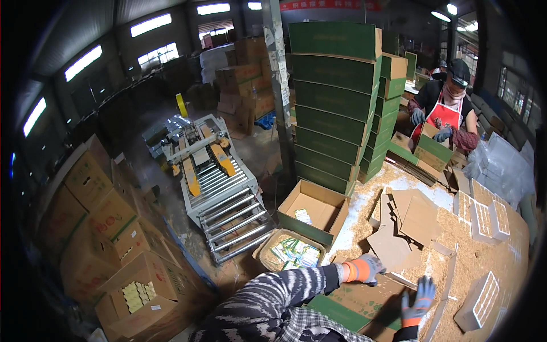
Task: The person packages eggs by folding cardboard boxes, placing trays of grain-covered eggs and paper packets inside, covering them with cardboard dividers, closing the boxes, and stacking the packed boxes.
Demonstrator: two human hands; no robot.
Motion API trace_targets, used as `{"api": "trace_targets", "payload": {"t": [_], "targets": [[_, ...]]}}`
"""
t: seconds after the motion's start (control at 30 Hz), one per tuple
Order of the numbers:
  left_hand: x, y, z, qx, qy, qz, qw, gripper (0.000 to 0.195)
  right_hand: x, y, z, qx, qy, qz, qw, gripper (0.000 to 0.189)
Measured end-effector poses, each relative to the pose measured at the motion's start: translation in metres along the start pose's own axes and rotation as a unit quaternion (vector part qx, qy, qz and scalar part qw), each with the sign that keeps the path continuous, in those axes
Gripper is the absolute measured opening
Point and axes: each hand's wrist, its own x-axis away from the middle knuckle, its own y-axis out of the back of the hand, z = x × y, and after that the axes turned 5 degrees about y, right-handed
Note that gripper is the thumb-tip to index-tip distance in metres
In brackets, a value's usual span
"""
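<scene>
Both my hands wear grey work gloves with orange cuffs. My left hand [366,269] rests at the far edge of a flattened green and brown cardboard carton [363,299]; its fingers are partly hidden, and whether they grip is unclear. My right hand [419,299] lies with spread fingers at the carton's right side, holding nothing visible. Loose cardboard sheets [397,239] lie beyond my hands on a surface strewn with shavings. An open carton [314,205] with a few packets stands to the left, beside a basket [258,254] of printed packets [299,252].
Green cartons [333,102] form a tall stack ahead. A roller conveyor [235,222] stands at left, near an open carton [171,295]. White trays [478,299] lie at right. A co-worker [444,107] handles a green carton [431,149] across the table.
</scene>
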Motion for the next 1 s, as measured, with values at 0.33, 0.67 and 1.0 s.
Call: {"api": "trace_targets", "payload": {"t": [0.33,0.67,1.0], "targets": [[0.023,0.043,-0.033,-0.037,-0.027,-0.002,0.999,0.050,0.039,0.011,0.004,0.051,0.054,-0.038,0.997,0.053],[0.004,0.060,-0.010,0.182,0.088,-0.156,0.967,0.042,0.006,0.073,0.029,-0.333,0.073,0.020,0.940,0.020],[0.002,-0.023,-0.011,-0.050,-0.224,0.064,0.971,0.040,-0.001,0.083,0.043,-0.410,-0.133,0.148,0.890,0.054]]}}
